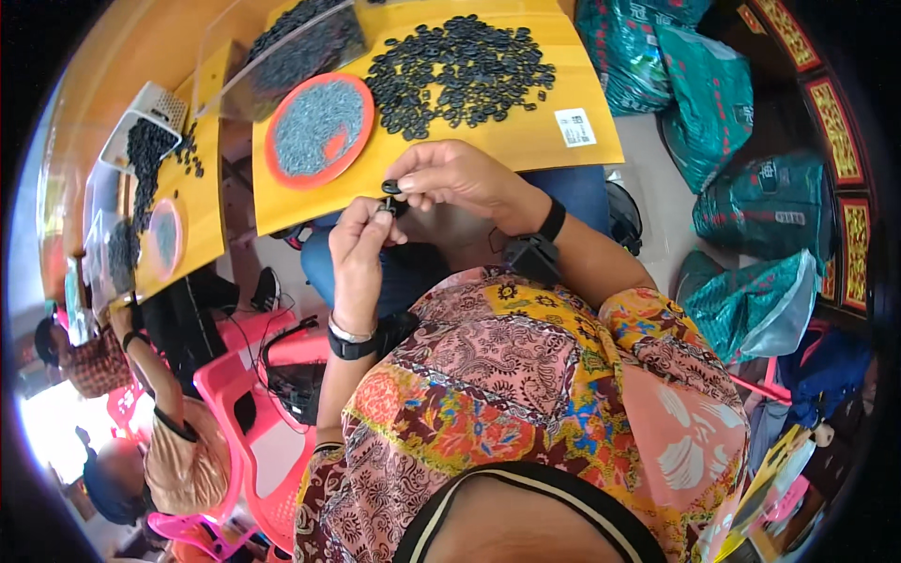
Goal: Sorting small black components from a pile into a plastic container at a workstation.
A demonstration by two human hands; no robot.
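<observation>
The right hand (450, 178) is pinching a small black ring (391, 187) tightly between its fingertips. The left hand (361, 239) is gripping a small dark piece (388, 205) just below the ring, both near the yellow board's (526, 141) front edge.

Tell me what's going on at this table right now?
A person holds a small black ring in the right hand and a small dark piece in the left hand, close together above a yellow board. On the board lie a pile of black rings and a red dish of grey pieces.
</observation>
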